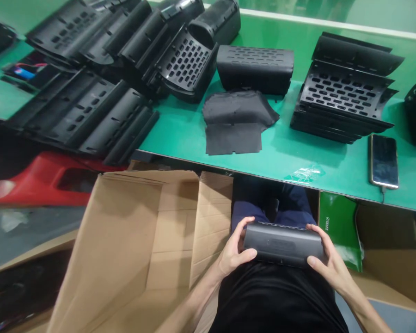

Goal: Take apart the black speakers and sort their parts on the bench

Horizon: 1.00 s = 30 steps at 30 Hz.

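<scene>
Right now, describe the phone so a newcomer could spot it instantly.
Start at the green table and follow its near edge to the right. Just past the stack of perforated black panels lies the phone, flat, screen up, with a cable at its near end. It is the only flat, glossy slab with a pale rim; everything around it is matte black plastic.

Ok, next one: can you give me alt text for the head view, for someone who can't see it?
Both hands, left hand and right hand, grip the ends of a dark fabric-covered speaker shell over the person's lap. An open cardboard box sits at the left; the green table ahead holds perforated black grilles, fabric pieces and a phone.
</scene>
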Tool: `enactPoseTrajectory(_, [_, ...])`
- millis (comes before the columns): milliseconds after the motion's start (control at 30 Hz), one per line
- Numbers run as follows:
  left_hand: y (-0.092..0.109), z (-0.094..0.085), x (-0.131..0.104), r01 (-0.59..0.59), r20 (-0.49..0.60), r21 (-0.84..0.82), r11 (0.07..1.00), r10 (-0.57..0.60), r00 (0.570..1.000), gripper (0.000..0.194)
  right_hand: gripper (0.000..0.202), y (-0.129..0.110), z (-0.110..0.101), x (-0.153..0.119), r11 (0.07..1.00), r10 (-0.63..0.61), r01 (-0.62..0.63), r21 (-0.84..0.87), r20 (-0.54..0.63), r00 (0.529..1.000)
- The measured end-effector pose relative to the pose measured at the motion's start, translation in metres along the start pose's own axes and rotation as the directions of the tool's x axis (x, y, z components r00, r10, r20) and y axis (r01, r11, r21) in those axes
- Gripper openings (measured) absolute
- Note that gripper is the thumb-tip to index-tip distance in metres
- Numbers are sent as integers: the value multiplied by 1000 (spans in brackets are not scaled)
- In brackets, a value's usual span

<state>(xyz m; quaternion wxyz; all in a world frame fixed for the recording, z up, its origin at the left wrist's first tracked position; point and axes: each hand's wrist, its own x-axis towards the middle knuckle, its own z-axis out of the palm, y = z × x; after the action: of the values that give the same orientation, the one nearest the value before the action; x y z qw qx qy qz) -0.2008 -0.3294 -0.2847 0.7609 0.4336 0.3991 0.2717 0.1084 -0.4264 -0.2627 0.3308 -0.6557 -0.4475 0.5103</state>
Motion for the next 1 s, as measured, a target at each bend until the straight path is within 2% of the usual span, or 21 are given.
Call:
enactPoseTrajectory(133, [-5, 2, 1, -36, -41, 55, 998, 38, 998, 91, 72, -2, 2, 2, 999, -10, 9, -50, -19, 1000])
enactPoseTrajectory(267, [-4, 2, 5, -20, -82, 108, 994, 29, 996, 84, 74, 3, -3, 11, 997, 50, -49, -62, 6, 999])
enactPoseTrajectory(400, [-5, -4, 6, -8, -26, 97, 995, 11, 1000, 95, 99, 5, -9, 16, 997, 82, -81, -11, 133, 988])
enactPoseTrajectory(467, [-6, -4, 6, -27, -25, 64, 998, 29, 999, 95, 106, 3, -8, 15, 996, 90, -92, 7, 149, 985])
enactPoseTrajectory(667, [-6, 6, 10, -80, -112, -23, 997, 77, 991, 84, 91, -4, 0, 17, 992, 79, -82, 94, 28, 996])
enactPoseTrajectory(833, [-3, 10, 20, -89, -165, 11, 996, 90, 982, 80, 90, -4, -3, 28, 995, 56, -56, 78, 6, 998])
enactPoseTrajectory(1000, [-4, 4, 32, -80, -200, 33, 996, 85, 976, 83, 91, -2, -3, 39, 994, 53, -52, 99, -9, 999])
